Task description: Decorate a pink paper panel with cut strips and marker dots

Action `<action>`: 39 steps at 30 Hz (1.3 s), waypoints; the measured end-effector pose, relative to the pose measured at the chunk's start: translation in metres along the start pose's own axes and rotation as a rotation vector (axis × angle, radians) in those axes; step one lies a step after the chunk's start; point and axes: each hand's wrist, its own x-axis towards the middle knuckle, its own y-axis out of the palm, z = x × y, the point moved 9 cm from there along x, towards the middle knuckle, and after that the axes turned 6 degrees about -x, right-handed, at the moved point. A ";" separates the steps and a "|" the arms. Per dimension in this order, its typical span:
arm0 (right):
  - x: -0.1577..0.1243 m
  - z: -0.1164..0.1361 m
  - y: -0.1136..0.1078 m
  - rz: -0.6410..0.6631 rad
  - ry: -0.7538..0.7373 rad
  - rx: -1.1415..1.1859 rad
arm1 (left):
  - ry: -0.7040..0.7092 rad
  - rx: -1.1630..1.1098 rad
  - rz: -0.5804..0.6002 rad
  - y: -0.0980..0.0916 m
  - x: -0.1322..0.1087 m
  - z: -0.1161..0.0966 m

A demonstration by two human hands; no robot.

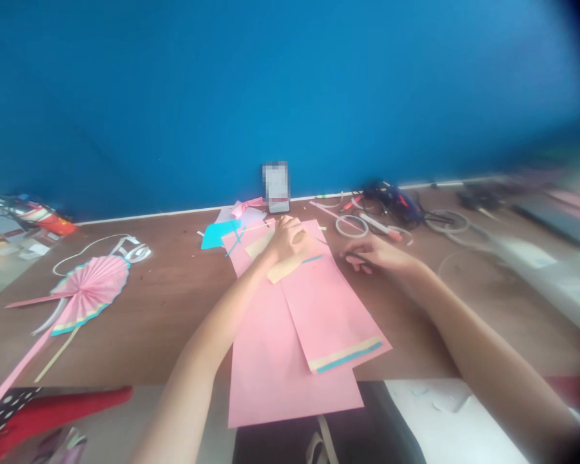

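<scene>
My left hand (290, 240) is curled over the far part of the pink paper sheets, closed on a pale yellow piece of paper (281, 269). Two pink sheets overlap: a long lower sheet (265, 361) reaches past the table's front edge. Across it at an angle lies an upper sheet (336, 309), with a yellow and a blue strip (350, 356) along its near end. My right hand (374, 252), just right of the paper, is closed around a dark looped handle that looks like scissors (357, 259). Its blades are blurred.
A pleated pink fan (91, 290) lies at left beside a white cord (80, 248). Blue paper (220, 234) sits behind the sheets, near an upright phone (276, 187) at the wall. White tape rolls (352, 225), cables (391, 200) and a power strip (536, 258) occupy the right.
</scene>
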 end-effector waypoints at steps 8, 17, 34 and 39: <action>0.001 -0.002 0.004 0.032 -0.014 -0.024 | -0.007 -0.045 -0.037 -0.003 0.000 0.000; 0.000 -0.001 0.006 0.020 -0.011 -0.060 | 0.018 -0.040 -0.054 -0.004 0.000 -0.001; 0.000 0.005 0.007 0.007 0.006 -0.085 | -0.012 -0.019 -0.035 -0.001 0.000 0.000; 0.001 0.004 0.007 0.006 0.003 -0.101 | -0.006 -0.025 -0.034 -0.001 0.000 -0.001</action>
